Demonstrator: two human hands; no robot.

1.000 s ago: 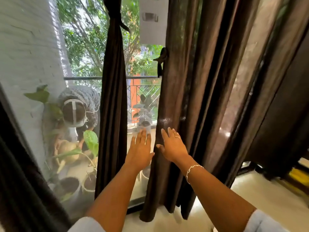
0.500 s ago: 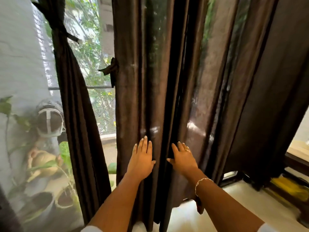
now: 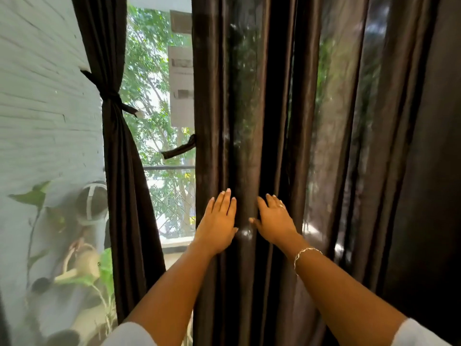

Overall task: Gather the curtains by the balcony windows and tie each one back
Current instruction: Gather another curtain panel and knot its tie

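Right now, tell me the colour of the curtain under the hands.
Dark brown with a slight sheen, curtain, seen in the head view.

Balcony railing (image 3: 169, 168), leafy plant (image 3: 30, 198), trees (image 3: 149, 78) outside.

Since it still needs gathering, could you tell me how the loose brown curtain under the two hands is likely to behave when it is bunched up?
The loose curtain will probably be floppy: it hangs in deep soft folds. Its sheen suggests slippery fabric, so folds may slide out from the left hand and right hand. It looks thin, with light showing through, so likely light.
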